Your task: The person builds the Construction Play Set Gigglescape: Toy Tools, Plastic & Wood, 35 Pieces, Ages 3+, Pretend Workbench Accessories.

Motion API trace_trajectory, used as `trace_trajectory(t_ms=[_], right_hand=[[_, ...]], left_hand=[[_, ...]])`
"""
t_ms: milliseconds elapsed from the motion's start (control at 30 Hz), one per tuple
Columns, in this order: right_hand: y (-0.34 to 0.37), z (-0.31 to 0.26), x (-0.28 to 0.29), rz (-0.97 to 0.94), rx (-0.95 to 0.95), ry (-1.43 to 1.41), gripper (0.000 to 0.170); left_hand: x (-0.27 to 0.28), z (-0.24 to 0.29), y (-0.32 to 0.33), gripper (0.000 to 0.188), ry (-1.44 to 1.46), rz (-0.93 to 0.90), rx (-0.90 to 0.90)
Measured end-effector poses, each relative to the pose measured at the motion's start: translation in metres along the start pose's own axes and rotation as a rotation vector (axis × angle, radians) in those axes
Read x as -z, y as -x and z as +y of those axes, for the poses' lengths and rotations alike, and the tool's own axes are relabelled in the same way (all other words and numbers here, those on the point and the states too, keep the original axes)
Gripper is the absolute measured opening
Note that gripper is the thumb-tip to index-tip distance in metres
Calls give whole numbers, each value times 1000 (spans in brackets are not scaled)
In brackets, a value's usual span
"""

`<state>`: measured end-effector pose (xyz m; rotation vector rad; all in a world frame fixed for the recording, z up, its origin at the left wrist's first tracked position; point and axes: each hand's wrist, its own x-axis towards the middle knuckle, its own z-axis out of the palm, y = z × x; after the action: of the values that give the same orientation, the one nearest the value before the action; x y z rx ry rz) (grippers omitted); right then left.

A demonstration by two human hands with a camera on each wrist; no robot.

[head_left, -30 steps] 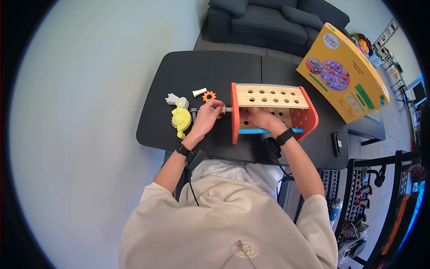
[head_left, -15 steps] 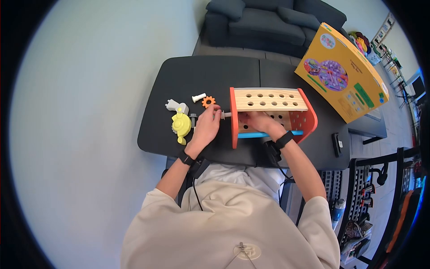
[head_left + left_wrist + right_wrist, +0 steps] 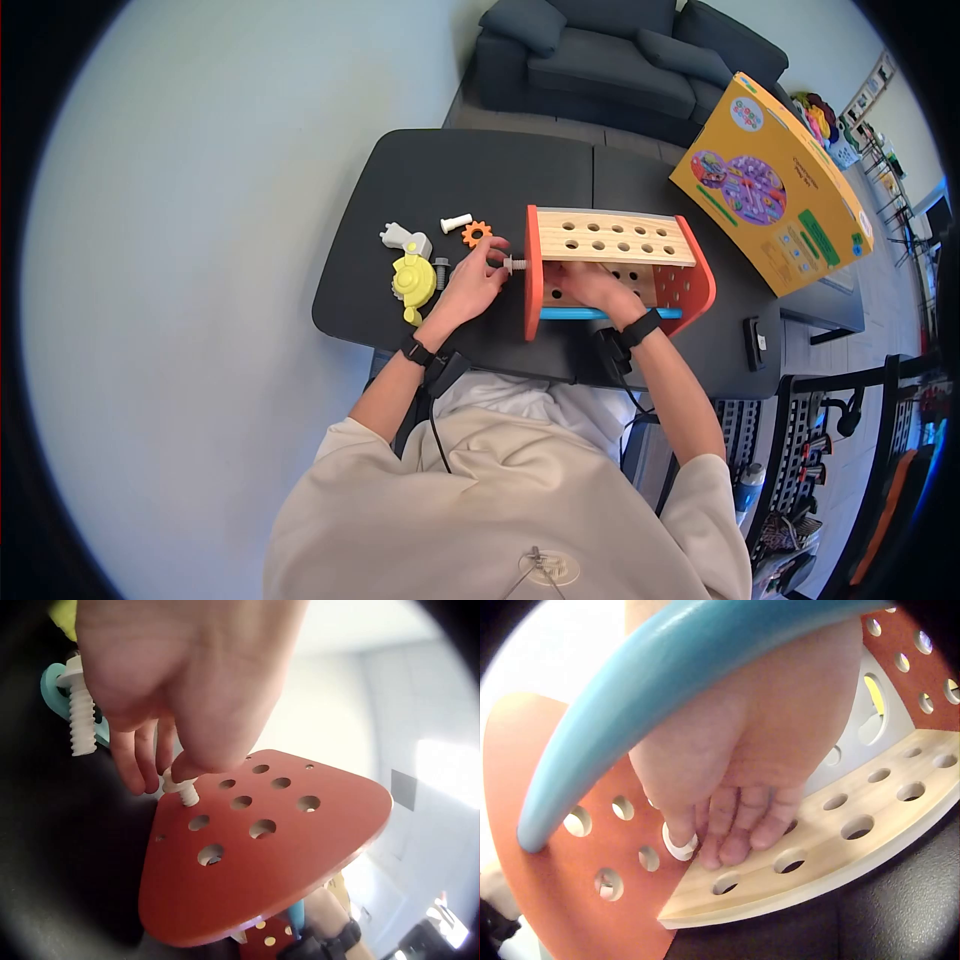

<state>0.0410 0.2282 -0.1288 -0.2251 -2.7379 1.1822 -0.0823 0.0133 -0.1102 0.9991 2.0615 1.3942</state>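
Note:
A white bolt (image 3: 517, 265) (image 3: 187, 795) sticks out of a hole in the red end panel (image 3: 262, 817) of a wooden box frame (image 3: 610, 233). Around its head curl the thumb and fingers of my left hand (image 3: 473, 285) (image 3: 180, 682), with the thumb against it in the left wrist view. My right hand (image 3: 597, 285) (image 3: 742, 750) reaches inside the frame beneath the blue bar (image 3: 630, 690). Its thumb and a finger hold a white round piece (image 3: 679, 841) at the panel's inner side; the other fingertips lie by the perforated wooden board (image 3: 840, 825).
Left of the hands lie a yellow toy piece (image 3: 413, 282), a grey piece (image 3: 405, 239), a dark bolt (image 3: 441, 273), an orange gear (image 3: 476, 234) and a white bolt (image 3: 456, 223). A teal piece (image 3: 54, 686) shows beside my left hand. A yellow carton (image 3: 770, 190) stands at right.
My left hand's fingers have spread a little at the bolt head. The right hand stays inside the frame. The head view has shifted slightly.

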Motion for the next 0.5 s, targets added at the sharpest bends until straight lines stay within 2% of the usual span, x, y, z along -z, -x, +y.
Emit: trace_trajectory(t_ms=[33,100,133,200,233,333,400,500], right_hand=[[0,-1,2,-13,-10,7,26],[0,-3,3,-29,-22,12,27],[0,-1,3,-41,-23,1,27],[0,1,2,-52,-23,-12,28],[-1,2,2,-61,-47,-16,27],[2,-2,2,-34,-49,-6,27],[1,-5,5,1,-26,10,26],[2,-5,4,-37,-33,13,26]], left_hand=[[1,4,0,33,2,3,0],[3,9,-1,33,31,6,205],[5,8,-2,33,32,7,209],[9,8,-5,32,-38,-137,333],[8,7,-5,32,-38,-136,332],[1,1,-2,28,-80,-105,235],[-4,-8,0,28,0,0,-7],[-6,-8,0,30,79,83,-89]])
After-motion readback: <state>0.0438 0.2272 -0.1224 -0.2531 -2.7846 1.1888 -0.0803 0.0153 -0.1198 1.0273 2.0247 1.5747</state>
